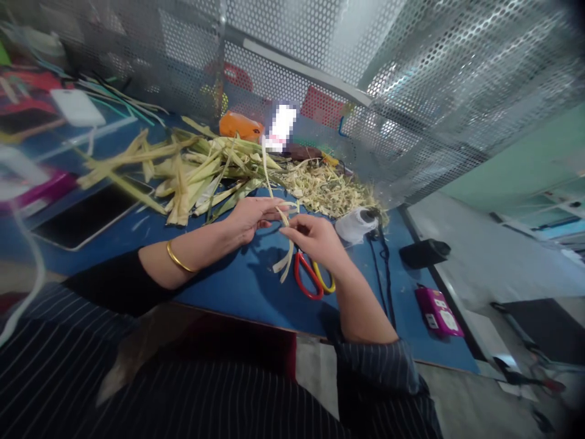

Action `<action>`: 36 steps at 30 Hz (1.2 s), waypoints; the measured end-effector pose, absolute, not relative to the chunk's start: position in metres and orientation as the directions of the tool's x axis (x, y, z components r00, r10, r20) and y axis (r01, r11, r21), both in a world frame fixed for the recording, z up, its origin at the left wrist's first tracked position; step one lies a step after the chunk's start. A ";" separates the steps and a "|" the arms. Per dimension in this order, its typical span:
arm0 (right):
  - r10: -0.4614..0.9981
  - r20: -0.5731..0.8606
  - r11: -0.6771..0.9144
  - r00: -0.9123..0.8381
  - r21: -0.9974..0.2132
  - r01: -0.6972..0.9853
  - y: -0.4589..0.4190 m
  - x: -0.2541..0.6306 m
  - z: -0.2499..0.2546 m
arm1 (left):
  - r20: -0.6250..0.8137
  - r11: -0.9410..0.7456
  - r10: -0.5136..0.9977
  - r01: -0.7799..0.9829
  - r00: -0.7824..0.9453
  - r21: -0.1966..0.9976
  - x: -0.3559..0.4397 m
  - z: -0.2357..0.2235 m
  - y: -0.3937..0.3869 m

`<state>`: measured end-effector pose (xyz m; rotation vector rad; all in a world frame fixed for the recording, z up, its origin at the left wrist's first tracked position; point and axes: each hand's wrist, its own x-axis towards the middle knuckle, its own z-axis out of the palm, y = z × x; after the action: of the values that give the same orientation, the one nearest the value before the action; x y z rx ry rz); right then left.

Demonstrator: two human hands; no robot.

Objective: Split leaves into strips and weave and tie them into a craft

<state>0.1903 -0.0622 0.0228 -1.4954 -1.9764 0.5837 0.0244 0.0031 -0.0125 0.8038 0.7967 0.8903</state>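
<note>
A pale, narrow corn husk strip [266, 166] runs upright between my hands, its split ends [284, 262] hanging over the blue tabletop. My left hand [249, 221], with a gold bangle at the wrist, is closed on the strip from the left, its fingertips partly hidden. From the right, my right hand [317, 239] pinches the same strip between thumb and fingers. Just below that hand lie scissors [313, 296] with one red and one yellow handle, their blades hidden. Whole dry husks [196, 171] are heaped beyond my left hand. Shredded husk [333, 192] lies beyond my right.
A white thread spool [351, 227] stands right of my right hand, near black cords [386, 274]. Farther right are a black roll-shaped object [423, 253] and a purple pack [439, 311]. A dark tablet-like device [91, 216] lies left. Perforated metal [292, 58] borders the table's back.
</note>
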 end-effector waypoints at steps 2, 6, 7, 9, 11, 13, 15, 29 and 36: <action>0.967 0.137 0.252 -0.215 -0.641 0.725 -0.060 0.190 0.017 | -0.257 0.374 0.904 -0.343 0.342 0.861 0.025 -0.010 0.002; 0.974 0.181 0.221 -0.139 -0.601 0.768 -0.056 0.194 0.013 | -0.238 0.324 0.928 -0.306 0.287 0.895 0.027 -0.006 0.000; 0.966 0.229 0.234 -0.123 -0.559 0.796 -0.056 0.195 0.014 | -0.235 0.309 0.935 -0.283 0.265 0.908 0.027 -0.005 0.000; 0.940 0.321 0.268 -0.119 -0.475 0.838 -0.056 0.196 0.014 | -0.227 0.278 0.949 -0.240 0.220 0.930 0.027 -0.005 0.000; 0.924 0.363 0.287 -0.119 -0.455 0.843 -0.056 0.195 0.013 | -0.223 0.266 0.955 -0.233 0.193 0.935 0.028 -0.006 0.000; 0.925 0.364 0.287 -0.107 -0.486 0.825 -0.056 0.195 0.011 | -0.249 0.301 0.945 -0.273 0.210 0.914 0.028 -0.007 0.000; 0.929 0.358 0.282 -0.093 -0.523 0.804 -0.055 0.195 0.009 | -0.289 0.359 0.926 -0.329 0.243 0.874 0.028 -0.006 0.000; 0.902 0.426 0.161 -0.067 -0.189 0.969 -0.068 0.193 0.027 | -0.286 0.361 0.929 -0.399 0.236 0.843 0.029 -0.006 0.000; 0.800 0.386 0.477 -0.460 0.057 0.877 -0.082 0.157 0.006 | -0.325 0.457 0.886 -0.503 0.331 0.733 0.028 -0.005 -0.001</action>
<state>0.1574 -0.0815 0.0061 -1.4207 -2.4215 -0.3579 0.0278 -0.0010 -0.0051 0.5699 0.7885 0.9746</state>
